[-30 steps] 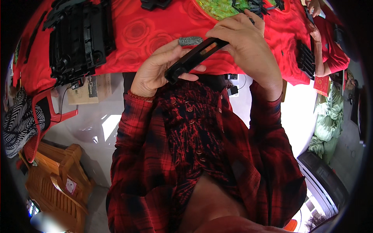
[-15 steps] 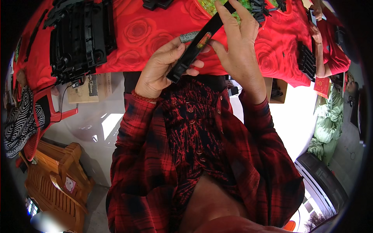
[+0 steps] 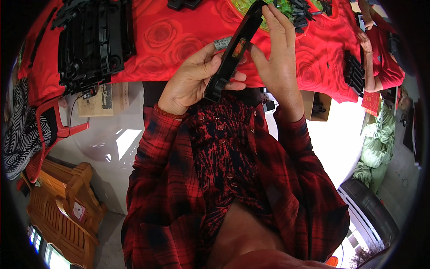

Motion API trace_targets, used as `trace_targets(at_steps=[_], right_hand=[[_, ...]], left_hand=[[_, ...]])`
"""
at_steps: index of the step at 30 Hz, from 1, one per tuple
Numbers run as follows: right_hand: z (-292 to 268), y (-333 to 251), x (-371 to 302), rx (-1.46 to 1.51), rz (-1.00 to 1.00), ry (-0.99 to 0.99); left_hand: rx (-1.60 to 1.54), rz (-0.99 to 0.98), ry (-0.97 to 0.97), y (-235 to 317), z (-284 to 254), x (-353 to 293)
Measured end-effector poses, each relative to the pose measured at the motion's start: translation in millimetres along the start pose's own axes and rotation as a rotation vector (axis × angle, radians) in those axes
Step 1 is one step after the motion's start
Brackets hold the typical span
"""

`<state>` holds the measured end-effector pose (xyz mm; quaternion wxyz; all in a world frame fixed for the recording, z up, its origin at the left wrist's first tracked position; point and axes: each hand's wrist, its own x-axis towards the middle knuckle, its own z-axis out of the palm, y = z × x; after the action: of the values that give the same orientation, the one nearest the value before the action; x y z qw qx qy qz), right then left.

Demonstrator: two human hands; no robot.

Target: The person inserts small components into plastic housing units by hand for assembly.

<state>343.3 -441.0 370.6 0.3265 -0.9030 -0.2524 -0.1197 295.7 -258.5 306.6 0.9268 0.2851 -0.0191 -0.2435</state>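
Note:
A long black plastic strip (image 3: 230, 62) slants up to the right between my hands, over the near edge of the red-covered table. A small opening in its middle shows red and yellow. My left hand (image 3: 192, 74) is closed around the lower half, thumb on the near side, with fingertips showing past the far edge. A grey speckled wrap (image 3: 222, 43) covers one of its fingers. Along the upper end, my right hand (image 3: 280, 62) has long, nearly straight fingers against the strip's tip, with its thumb by the right edge.
Black plastic parts (image 3: 92, 45) lie stacked at the table's left. A tray (image 3: 242, 11) of yellow-green pieces and small black parts sits at the back. More black strips (image 3: 354, 71) lie at the right, near another person's arm (image 3: 368, 58). A red chair (image 3: 56, 121) stands at the left.
The strip has shifted slightly right and turned a little steeper. My right fingers have slid from over its upper end to its right edge, and the thumb has moved outward.

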Motion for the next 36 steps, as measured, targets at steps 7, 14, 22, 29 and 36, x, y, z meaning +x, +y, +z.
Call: trace_targets(at_steps=[7, 14, 22, 29, 36], right_hand=[[13, 12, -6, 0.059, 0.008, 0.068], [22, 23, -19, 0.656, 0.255, 0.153], [28, 9, -18, 0.845, 0.353, 0.086], [31, 15, -18, 0.66, 0.227, 0.155], [32, 16, -18, 0.662, 0.269, 0.144]], left_hand=[[-0.03, 0.0, 0.004, -1, -1, 0], [-0.182, 0.056, -0.112, -9, -16, 5], [-0.148, 0.043, -0.061, -10, -16, 4], [-0.183, 0.015, -0.024, -6, -14, 1], [-0.101, 0.0, -0.011, -6, -13, -1]])
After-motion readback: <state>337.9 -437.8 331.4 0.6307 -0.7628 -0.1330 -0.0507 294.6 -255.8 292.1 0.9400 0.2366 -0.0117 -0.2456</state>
